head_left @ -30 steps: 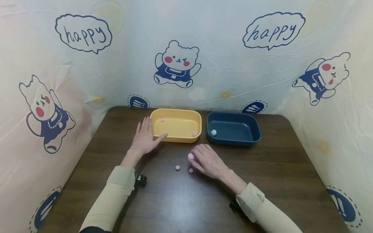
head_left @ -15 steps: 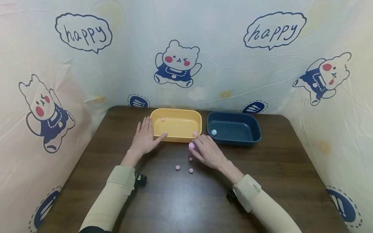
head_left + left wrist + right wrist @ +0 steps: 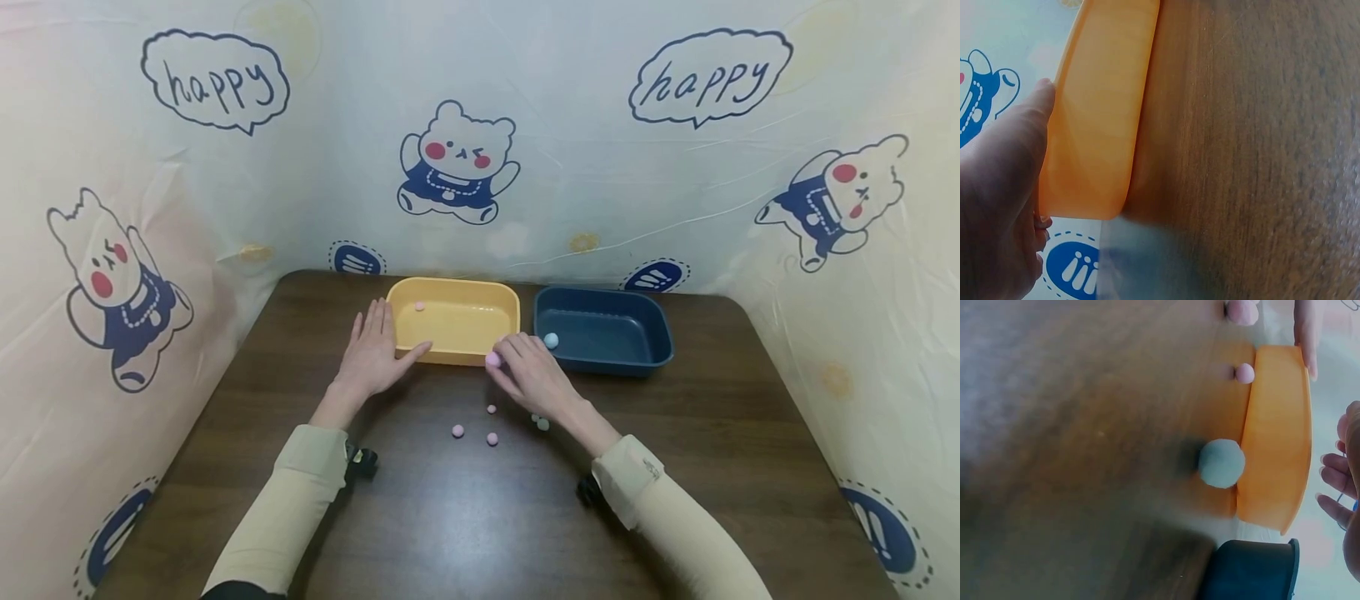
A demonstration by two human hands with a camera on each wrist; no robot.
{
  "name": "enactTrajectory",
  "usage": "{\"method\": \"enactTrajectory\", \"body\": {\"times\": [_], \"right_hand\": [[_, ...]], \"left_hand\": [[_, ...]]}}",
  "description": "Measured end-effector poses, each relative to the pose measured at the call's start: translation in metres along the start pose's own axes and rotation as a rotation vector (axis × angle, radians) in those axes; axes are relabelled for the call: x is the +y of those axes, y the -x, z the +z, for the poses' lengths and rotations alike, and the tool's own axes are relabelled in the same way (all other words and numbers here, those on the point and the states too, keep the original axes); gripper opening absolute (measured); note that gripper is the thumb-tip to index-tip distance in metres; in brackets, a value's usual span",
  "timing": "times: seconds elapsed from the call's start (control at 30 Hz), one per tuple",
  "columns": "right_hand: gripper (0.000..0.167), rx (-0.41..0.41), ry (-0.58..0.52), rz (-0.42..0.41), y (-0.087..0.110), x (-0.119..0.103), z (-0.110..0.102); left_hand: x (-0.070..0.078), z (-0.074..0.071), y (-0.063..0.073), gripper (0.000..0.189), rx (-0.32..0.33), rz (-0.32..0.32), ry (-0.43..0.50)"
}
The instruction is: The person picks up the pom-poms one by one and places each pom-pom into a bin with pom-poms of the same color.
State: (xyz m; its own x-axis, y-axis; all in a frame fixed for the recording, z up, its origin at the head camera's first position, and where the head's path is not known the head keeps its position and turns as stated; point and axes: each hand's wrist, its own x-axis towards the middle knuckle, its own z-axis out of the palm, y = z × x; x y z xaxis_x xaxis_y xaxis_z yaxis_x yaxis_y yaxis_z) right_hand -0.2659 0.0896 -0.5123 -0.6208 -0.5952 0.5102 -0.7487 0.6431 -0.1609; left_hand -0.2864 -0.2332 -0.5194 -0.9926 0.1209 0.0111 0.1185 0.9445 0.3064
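My left hand (image 3: 371, 350) rests against the left end of a yellow tray (image 3: 457, 359), fingers straight and thumb along the near rim. In the left wrist view the thumb (image 3: 1029, 119) touches the tray's rim. My right hand (image 3: 534, 375) pinches a pink ball (image 3: 492, 359) over the tray's near right corner. One pink ball (image 3: 419, 307) shows inside the tray. In the right wrist view, the curled right hand (image 3: 1344, 475) is at the right edge.
Three pink balls lie on the brown table, one being the leftmost pink ball (image 3: 458, 431). Pale green balls (image 3: 543, 425) sit near my right wrist. A dark blue tray (image 3: 611, 367) with a light blue ball (image 3: 551, 341) stands right of the yellow one.
My right hand has moved away from me with the pink ball, up to the yellow tray's near corner, uncovering a small pink ball and pale green balls. The left hand stays put.
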Motion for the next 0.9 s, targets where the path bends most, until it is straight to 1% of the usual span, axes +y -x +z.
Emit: {"method": "enactTrajectory", "body": {"times": [0.13,0.23,0.47,0.67,0.9], "right_hand": [[0.017,0.012,0.006,0.007,-0.006,0.002,0.001],[0.017,0.003,-0.003,0.026,-0.012,0.003,0.001],[0.021,-0.052,-0.013,0.09,-0.023,0.007,0.002],[0.026,-0.081,-0.006,0.131,-0.031,0.012,0.004],[0.03,-0.122,0.012,0.185,-0.033,0.016,0.005]], "left_hand": [[-0.001,0.0,0.0,0.125,0.002,0.002,0.004],[-0.002,0.001,0.0,0.125,0.0,0.002,0.006],[-0.001,-0.001,0.0,0.124,-0.002,-0.001,0.004],[-0.001,0.0,0.0,0.125,-0.003,-0.004,0.002],[-0.002,0.001,-0.001,0.126,0.0,0.002,-0.002]]}}
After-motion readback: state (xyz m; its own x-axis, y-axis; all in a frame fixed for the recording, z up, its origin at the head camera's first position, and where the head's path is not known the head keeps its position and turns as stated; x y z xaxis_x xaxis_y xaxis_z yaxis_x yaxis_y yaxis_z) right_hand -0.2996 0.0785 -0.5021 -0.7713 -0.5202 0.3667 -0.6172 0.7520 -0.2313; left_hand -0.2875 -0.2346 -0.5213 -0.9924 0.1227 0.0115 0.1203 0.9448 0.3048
